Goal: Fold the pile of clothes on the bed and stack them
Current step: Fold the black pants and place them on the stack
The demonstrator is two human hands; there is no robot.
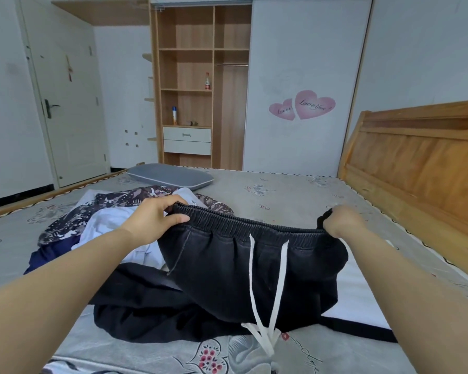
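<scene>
Early stage: my left hand [149, 217] and right hand [341, 221] pinch the black drawstring pants [243, 268] waistband taut; pile [100, 220] unfolded, no stack seen on bed [281, 195].

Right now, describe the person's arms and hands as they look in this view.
Both arms are bare from the frame edge to the wrist, with no sleeves in view. The left hand and right hand wear no gloves, and no rings, watch or bracelet show. Fingernails look short and unpainted.
</scene>
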